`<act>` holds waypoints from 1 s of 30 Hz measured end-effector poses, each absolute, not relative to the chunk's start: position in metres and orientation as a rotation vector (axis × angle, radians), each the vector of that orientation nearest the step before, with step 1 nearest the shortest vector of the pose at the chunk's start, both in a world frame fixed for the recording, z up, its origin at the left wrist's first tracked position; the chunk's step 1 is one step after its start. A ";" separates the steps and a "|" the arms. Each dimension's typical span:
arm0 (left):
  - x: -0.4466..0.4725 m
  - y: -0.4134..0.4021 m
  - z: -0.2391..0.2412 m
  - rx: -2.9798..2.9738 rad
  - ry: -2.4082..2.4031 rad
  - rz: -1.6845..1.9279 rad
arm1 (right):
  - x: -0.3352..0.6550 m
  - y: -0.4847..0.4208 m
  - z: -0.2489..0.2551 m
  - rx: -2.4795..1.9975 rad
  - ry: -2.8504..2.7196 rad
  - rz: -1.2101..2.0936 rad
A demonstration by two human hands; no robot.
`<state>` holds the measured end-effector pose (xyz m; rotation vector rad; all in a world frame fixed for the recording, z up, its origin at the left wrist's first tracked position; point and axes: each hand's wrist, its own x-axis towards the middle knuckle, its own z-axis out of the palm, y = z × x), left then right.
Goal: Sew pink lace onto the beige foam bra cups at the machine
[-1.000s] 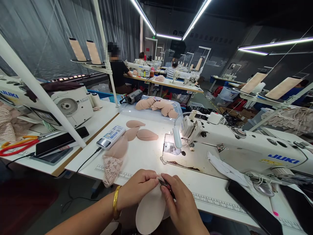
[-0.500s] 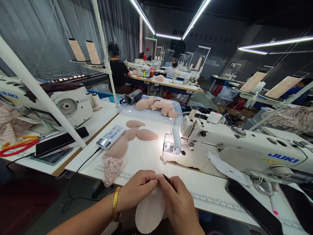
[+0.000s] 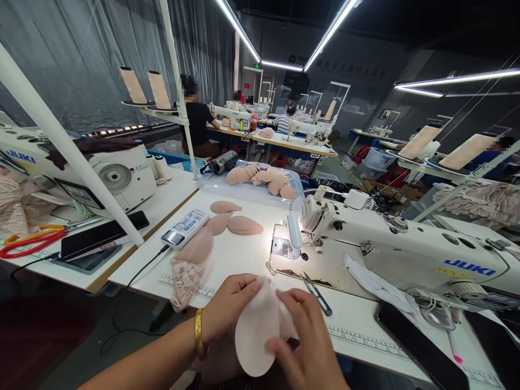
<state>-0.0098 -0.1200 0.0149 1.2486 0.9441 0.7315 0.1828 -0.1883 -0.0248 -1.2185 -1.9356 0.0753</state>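
My left hand (image 3: 229, 303), with a gold bangle on the wrist, pinches the top edge of a beige oval foam pad (image 3: 257, 327) held at the table's front edge. My right hand (image 3: 306, 338) grips the pad's lower right side with thumb and fingers. Small thread snips (image 3: 317, 286) lie on the white table (image 3: 239, 254) just beyond my right hand, near the JUKI sewing machine (image 3: 390, 249). More beige pads (image 3: 244, 224) lie under the machine's lamp.
A lace-trimmed piece (image 3: 189, 265) and a white controller box (image 3: 184, 227) sit left of my hands. A clear bin of pads (image 3: 264, 181) and a camcorder (image 3: 222, 161) stand further back. Phones (image 3: 103, 235) and red scissors (image 3: 28, 241) rest on the left table. Other people sew behind.
The snips have left my right hand and now lie on the table. Both hands have lifted and turned the pad, my right hand moving down to its lower edge.
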 end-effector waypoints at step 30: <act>-0.037 -0.135 -0.008 0.971 0.756 0.818 | 0.160 -0.190 -0.034 -1.058 -1.181 0.976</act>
